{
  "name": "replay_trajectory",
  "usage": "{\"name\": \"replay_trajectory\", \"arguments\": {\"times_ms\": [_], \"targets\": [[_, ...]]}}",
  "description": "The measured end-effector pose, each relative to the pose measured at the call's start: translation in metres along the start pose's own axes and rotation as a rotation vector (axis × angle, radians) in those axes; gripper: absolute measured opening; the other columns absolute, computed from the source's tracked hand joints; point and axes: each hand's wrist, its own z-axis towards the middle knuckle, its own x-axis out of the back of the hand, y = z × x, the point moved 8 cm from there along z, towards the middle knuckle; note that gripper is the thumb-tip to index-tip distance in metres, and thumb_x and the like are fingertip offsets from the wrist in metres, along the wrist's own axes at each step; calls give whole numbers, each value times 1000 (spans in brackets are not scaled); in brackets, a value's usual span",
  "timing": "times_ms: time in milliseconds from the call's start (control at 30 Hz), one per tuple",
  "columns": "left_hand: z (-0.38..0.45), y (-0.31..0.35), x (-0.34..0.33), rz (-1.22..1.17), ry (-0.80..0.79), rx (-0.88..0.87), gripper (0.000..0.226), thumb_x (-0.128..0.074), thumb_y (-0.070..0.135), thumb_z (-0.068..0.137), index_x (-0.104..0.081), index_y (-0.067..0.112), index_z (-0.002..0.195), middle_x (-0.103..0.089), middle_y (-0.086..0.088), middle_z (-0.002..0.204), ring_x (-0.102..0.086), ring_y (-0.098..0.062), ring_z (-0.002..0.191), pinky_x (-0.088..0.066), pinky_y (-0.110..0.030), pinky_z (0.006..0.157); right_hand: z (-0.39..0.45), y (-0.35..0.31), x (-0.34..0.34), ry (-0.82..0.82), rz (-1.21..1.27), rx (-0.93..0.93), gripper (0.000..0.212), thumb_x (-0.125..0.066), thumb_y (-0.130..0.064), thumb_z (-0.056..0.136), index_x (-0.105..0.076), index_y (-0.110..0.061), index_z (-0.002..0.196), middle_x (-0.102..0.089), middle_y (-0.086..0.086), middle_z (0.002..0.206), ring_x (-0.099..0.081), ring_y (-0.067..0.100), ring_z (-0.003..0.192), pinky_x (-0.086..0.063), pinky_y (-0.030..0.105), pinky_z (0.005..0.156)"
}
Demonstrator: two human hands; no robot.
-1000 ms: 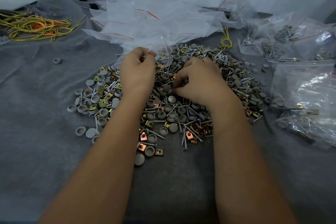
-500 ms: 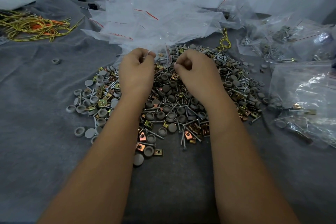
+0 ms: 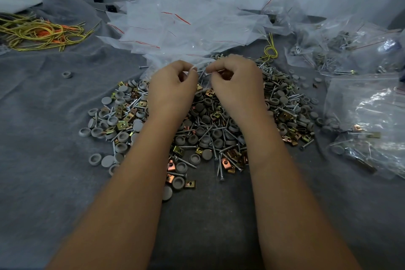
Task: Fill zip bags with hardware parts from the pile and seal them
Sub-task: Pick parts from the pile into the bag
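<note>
1. Zip bag (image 3: 202, 80): a small clear bag held over the far middle of the pile (image 3: 208, 125); its top edge spans the gap between the two hands, and its body hangs below them, touching the parts.
2. Left hand (image 3: 172, 92): fingers curled, thumb and forefinger pinching the left end of the bag's top edge.
3. Right hand (image 3: 237, 89): fingers curled, thumb and forefinger pinching the right end of the same edge; whether it also holds any part cannot be told.
4. The two pinches lie close together, just apart, above the pile's far edge.
5. Pile: grey round caps, silver screws and brass-coloured square clips, heaped on the grey cloth (image 3: 54, 182) beneath both wrists.
6. Empty bags (image 3: 179, 28): a loose heap of clear bags with red seal lines, directly beyond the pile and touching its far edge.
7. Filled bags (image 3: 363, 103): clear bags containing parts, lying to the right of the pile.
8. Yellow and orange wires (image 3: 41, 33): a tangle well to the far left of the pile.
9. Single grey cap (image 3: 66, 75): lying alone on the cloth, left of the pile.
</note>
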Motion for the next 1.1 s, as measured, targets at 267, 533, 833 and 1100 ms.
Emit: {"name": "replay_trajectory", "arguments": {"times_ms": [267,533,833,1100], "targets": [[-3,7,-2,-141,-49,-21,17,-56,30,88,-69,34,77,-53,11,50,-47,-7,50,-41,-28,56,-1,-3,-10,-65,-120,100,18,-66,-20,87,-73,-27,103,-69,-6,99,-60,15,91,-48,29,76],[3,-12,15,-487,109,238,21,-57,13,91,-75,21,83,-46,10,48,-42,-7,46,-46,-23,53,-4,-5,13,173,69,102,17,-60,-13,90,-72,-18,100,-63,-5,95,-47,5,63,-41,20,62],[8,-26,25,-856,209,377,16,-59,9,91,-75,12,86,-38,4,50,-35,-10,43,-29,-21,44,-3,1,1,55,22,17,19,-56,-15,92,-71,-22,101,-65,-6,98,-57,7,81,-51,31,74],[-11,11,66,-557,592,-79,25,-50,12,98,-71,0,107,-60,5,73,-44,3,59,-39,-15,58,-2,11,0,35,-13,-53,23,-52,-12,94,-70,-24,102,-65,-5,95,-57,11,73,-51,35,66]]}}
